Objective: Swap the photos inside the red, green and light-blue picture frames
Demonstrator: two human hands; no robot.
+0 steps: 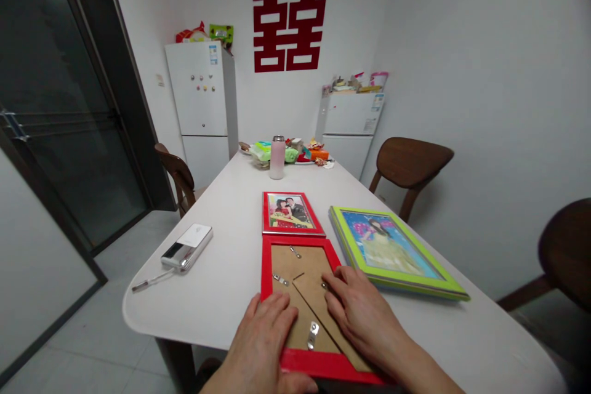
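Observation:
A red picture frame (pixel 295 246) lies face down at the table's near edge, its brown backing board and metal clips showing. My left hand (pixel 263 335) rests flat on the backing's left side, fingers stretched out. My right hand (pixel 364 311) lies flat on the right side, fingertips by a clip. Just beyond it lies a smaller red framed photo (pixel 290 213), face up. To the right a green framed picture (pixel 392 249) lies face up.
The white table (pixel 221 271) carries a silver power bank (pixel 187 247) with a cable at left, a pink bottle (pixel 277 157) and snack clutter at the far end. Wooden chairs (pixel 409 166) stand on both sides. Two white fridges (pixel 203 104) stand at the back wall.

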